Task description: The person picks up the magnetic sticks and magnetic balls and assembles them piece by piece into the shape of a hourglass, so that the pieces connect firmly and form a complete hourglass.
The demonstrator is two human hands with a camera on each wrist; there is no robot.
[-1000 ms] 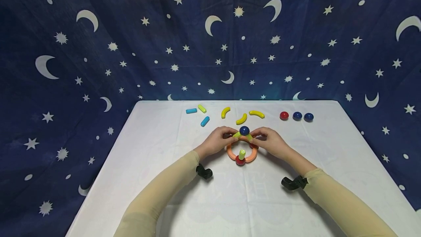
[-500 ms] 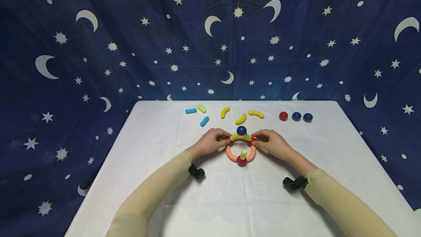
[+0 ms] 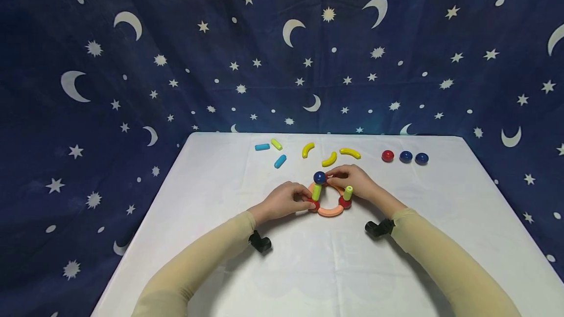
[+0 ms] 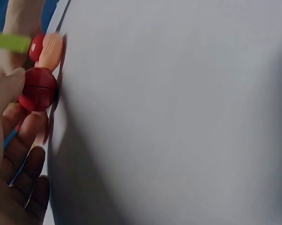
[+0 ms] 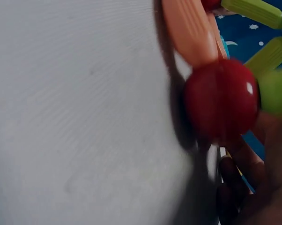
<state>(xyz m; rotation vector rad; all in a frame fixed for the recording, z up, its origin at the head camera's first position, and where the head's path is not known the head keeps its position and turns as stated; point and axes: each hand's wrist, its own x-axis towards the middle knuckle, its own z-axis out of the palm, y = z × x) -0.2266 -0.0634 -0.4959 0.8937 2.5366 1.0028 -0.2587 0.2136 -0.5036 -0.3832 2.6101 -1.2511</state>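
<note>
A ring of orange curved rods (image 3: 330, 212) and red balls lies on the table. At its front left, my left hand (image 3: 284, 200) pinches a red ball (image 4: 39, 89) between thumb and fingers. A lime rod (image 3: 316, 192) rises from that side to a dark blue ball (image 3: 319, 177) on top. My right hand (image 3: 352, 180) reaches to the back of the ring and pinches a red ball (image 3: 326, 180), mostly hidden by the fingers. A second lime rod (image 3: 348, 192) stands up from the right red ball (image 3: 345, 202), which looms large in the right wrist view.
Behind the ring lie blue rods (image 3: 280, 161), a loose lime rod (image 3: 276, 144) and yellow curved rods (image 3: 350, 152). A loose red ball (image 3: 387, 156) and two blue balls (image 3: 406, 156) are at the back right. A star-patterned cloth (image 3: 264, 62) hangs behind the white table (image 3: 273, 278).
The ring has turned counterclockwise, its free-ended lime rod going from front to right. Both hands moved from the blue ball's lime rods to red balls; the left came forward, the right went back.
</note>
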